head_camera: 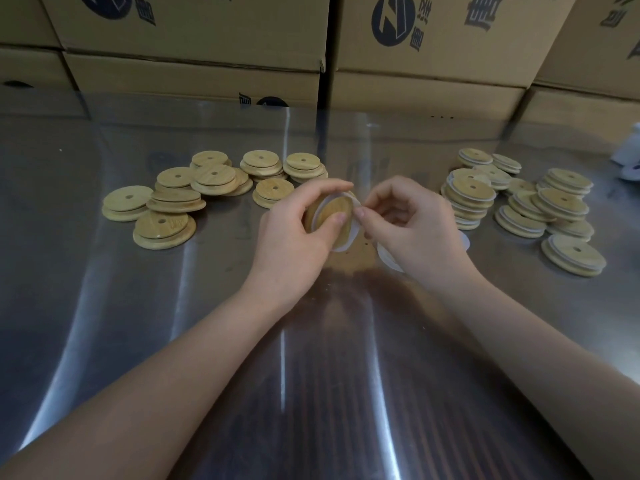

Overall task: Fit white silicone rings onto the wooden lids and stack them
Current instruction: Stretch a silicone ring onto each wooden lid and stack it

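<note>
My left hand grips a round wooden lid held up on edge above the middle of the table. A white silicone ring lies partly round that lid, its lower loop hanging loose. My right hand pinches the ring at the lid's right rim. More white rings lie on the table under my right hand, mostly hidden. Bare wooden lids lie in low heaps at the left. Lids fitted with white rings are stacked at the right.
The work surface is a shiny metal table under a clear sheet. Brown cardboard boxes form a wall along its far edge. A white object sits at the far right edge.
</note>
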Available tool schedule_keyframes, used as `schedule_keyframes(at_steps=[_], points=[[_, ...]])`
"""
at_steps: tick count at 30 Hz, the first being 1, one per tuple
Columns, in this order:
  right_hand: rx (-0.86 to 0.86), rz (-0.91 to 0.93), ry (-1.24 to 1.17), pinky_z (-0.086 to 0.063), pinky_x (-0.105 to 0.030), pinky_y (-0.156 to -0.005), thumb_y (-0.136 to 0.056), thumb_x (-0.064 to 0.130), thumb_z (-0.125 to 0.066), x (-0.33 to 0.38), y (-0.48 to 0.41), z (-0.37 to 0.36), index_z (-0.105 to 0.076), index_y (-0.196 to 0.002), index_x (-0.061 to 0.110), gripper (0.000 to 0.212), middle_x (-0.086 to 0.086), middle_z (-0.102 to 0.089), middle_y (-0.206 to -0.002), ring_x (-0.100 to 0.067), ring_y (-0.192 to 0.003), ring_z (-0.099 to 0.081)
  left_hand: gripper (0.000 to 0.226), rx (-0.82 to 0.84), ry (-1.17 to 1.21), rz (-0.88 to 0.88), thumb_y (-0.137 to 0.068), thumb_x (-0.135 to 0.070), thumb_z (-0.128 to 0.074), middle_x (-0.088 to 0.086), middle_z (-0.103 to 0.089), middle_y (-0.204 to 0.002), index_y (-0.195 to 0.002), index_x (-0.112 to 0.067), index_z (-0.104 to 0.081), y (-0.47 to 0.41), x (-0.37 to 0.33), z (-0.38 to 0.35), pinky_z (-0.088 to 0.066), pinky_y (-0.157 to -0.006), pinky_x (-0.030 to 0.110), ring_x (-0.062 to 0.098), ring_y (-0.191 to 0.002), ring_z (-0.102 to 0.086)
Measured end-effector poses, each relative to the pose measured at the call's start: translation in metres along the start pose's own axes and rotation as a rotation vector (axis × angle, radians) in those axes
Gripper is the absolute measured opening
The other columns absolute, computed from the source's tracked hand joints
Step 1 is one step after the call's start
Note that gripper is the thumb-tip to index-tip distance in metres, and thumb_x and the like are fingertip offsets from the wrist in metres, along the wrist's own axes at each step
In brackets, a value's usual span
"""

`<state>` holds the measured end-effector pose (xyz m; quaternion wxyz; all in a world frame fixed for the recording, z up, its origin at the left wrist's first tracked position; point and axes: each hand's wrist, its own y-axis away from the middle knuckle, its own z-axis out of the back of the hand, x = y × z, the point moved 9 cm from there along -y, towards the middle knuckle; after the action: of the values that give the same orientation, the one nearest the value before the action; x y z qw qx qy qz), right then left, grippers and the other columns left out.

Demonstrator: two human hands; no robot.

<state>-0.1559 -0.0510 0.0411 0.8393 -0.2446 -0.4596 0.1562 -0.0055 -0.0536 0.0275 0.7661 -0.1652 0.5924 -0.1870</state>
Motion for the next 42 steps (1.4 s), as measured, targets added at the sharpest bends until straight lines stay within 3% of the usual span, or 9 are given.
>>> schedule_keyframes(at_steps=[10,14,20,23,29,36,40,42], points=[[0.005,-0.209,-0.068,-0.056,-0.044,-0.069,-0.069,0.026,-0.070,-0.022,-0.004,0.005,-0.063,-0.064,0.020,0.011,-0.007,-0.071,-0.066,-0.033,-0.068,-0.069,0.040,0.050,0.007,0.039,-0.088,0.002,-0.062,-0.017,-0.067,-0.109,-0.115,-0.027,-0.069,-0.002,0.000,-0.006,-0.049,-0.100,0.029,-0.002,-0.108,-0.060],[0.035,-0.248,-0.106,-0.059,-0.047,-0.075,-0.072,0.020,-0.072,-0.025,-0.003,0.002,-0.065,-0.065,0.017,0.010,-0.006,-0.072,-0.065,-0.029,-0.069,-0.071,0.044,0.060,-0.006,0.064,-0.089,0.000,-0.063,-0.018,-0.065,-0.111,-0.121,-0.031,-0.065,-0.003,0.002,-0.005,-0.047,-0.101,0.026,-0.002,-0.110,-0.059],[0.071,-0.296,-0.196,-0.059,-0.031,-0.065,-0.078,0.001,-0.072,-0.029,-0.006,0.001,-0.066,-0.064,0.014,0.020,-0.010,-0.072,-0.064,-0.020,-0.064,-0.072,0.038,0.082,0.015,0.075,-0.089,0.000,-0.063,-0.015,-0.067,-0.107,-0.116,-0.026,-0.066,-0.004,0.000,-0.006,-0.049,-0.097,0.026,-0.001,-0.104,-0.060],[0.093,-0.310,-0.214,-0.058,-0.029,-0.065,-0.079,0.000,-0.072,-0.029,-0.005,0.000,-0.066,-0.064,0.014,0.021,-0.010,-0.072,-0.065,-0.020,-0.064,-0.072,0.036,0.092,0.041,0.076,-0.088,0.002,-0.062,-0.013,-0.068,-0.106,-0.113,-0.024,-0.067,-0.004,0.000,-0.007,-0.049,-0.093,0.019,-0.003,-0.099,-0.061],[0.120,-0.264,-0.181,-0.058,-0.040,-0.072,-0.081,0.006,-0.075,-0.026,-0.005,0.000,-0.068,-0.067,0.016,0.018,-0.010,-0.072,-0.067,-0.024,-0.065,-0.069,0.035,0.089,0.115,0.078,-0.086,0.006,-0.063,-0.010,-0.068,-0.103,-0.108,-0.020,-0.066,-0.003,0.005,-0.007,-0.050,-0.092,0.020,0.000,-0.098,-0.063],[0.131,-0.177,-0.164,-0.058,-0.032,-0.067,-0.083,0.007,-0.074,-0.015,-0.005,0.001,-0.069,-0.073,0.017,0.015,-0.006,-0.072,-0.070,-0.019,-0.066,-0.068,0.036,0.076,0.172,0.087,-0.083,0.007,-0.068,-0.011,-0.070,-0.097,-0.097,-0.027,-0.066,-0.004,0.006,-0.003,-0.053,-0.087,0.020,0.002,-0.094,-0.066],[0.121,-0.090,-0.062,-0.057,-0.036,-0.070,-0.084,0.008,-0.073,-0.010,-0.005,0.000,-0.067,-0.074,0.023,0.019,0.001,-0.069,-0.069,-0.023,-0.068,-0.068,0.035,0.080,0.136,0.108,-0.082,0.005,-0.071,-0.009,-0.071,-0.100,-0.101,-0.024,-0.067,-0.004,0.006,-0.001,-0.054,-0.087,0.020,0.002,-0.095,-0.067],[0.116,-0.016,0.003,-0.054,-0.030,-0.069,-0.085,0.008,-0.073,-0.003,-0.003,0.000,-0.067,-0.076,0.023,0.018,0.006,-0.067,-0.070,-0.018,-0.068,-0.066,0.035,0.079,0.100,0.125,-0.081,0.004,-0.072,-0.008,-0.072,-0.100,-0.102,-0.023,-0.068,-0.003,0.006,-0.001,-0.054,-0.089,0.024,0.004,-0.095,-0.067]])
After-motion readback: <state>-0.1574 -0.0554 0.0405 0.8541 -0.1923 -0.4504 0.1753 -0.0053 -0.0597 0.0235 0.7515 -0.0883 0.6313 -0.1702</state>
